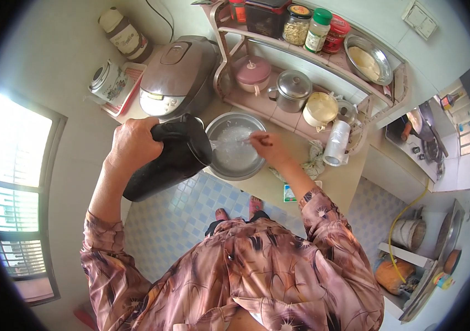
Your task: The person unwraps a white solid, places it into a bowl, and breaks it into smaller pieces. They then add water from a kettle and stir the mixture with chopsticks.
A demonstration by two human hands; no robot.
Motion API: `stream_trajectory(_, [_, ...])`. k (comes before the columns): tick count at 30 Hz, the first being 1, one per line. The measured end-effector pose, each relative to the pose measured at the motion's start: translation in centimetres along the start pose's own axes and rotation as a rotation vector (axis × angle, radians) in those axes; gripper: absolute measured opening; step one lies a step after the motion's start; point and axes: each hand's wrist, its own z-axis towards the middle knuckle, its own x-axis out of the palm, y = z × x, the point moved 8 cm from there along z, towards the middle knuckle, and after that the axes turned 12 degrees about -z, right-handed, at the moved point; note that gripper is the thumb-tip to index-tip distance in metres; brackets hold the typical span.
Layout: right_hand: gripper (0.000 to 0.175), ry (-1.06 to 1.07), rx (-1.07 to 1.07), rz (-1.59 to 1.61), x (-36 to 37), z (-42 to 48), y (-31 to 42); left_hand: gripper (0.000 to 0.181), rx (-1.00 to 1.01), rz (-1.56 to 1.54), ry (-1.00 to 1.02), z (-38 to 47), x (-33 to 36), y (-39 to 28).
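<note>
My left hand (pixel 133 140) grips the handle of a black jug or kettle (pixel 166 163), tilted so its mouth faces a round metal basin (pixel 237 178). A clear stream runs from the mouth into the basin, which holds liquid with a bubbly or speckled surface. Over the basin's right side is my right hand (pixel 272 149), blurred, its fingers bent together. Something thin may be between those fingers, but the blur hides it. The basin stands on a beige countertop (pixel 260 186), close to the front edge.
A rice cooker (pixel 179 78) stands behind the jug. Behind the basin is a tiled shelf rack (pixel 274 111) with jars, pots and a lidded metal mug (pixel 291 91). To the right lie a crumpled cloth (pixel 313 161), a plastic bag roll (pixel 336 142) and a small packet (pixel 289 193).
</note>
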Motion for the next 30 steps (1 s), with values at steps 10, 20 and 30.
stream_trajectory(10, [0.007, -0.031, -0.053, -0.067, -0.8, -0.1, 0.4, 0.023, 0.002, 0.058, 0.053, 0.2, -0.3, -0.9])
stream_trajectory(20, [0.006, -0.083, -0.158, -0.109, -2.7, -0.5, 1.0, 0.016, -0.022, -0.004, -0.012, -0.4, -0.9, -0.7])
stream_trajectory(30, [0.015, 0.333, 0.101, -0.268, 2.0, -1.9, -1.3, 0.018, -0.046, 0.006, 0.021, -0.7, -0.3, 0.0])
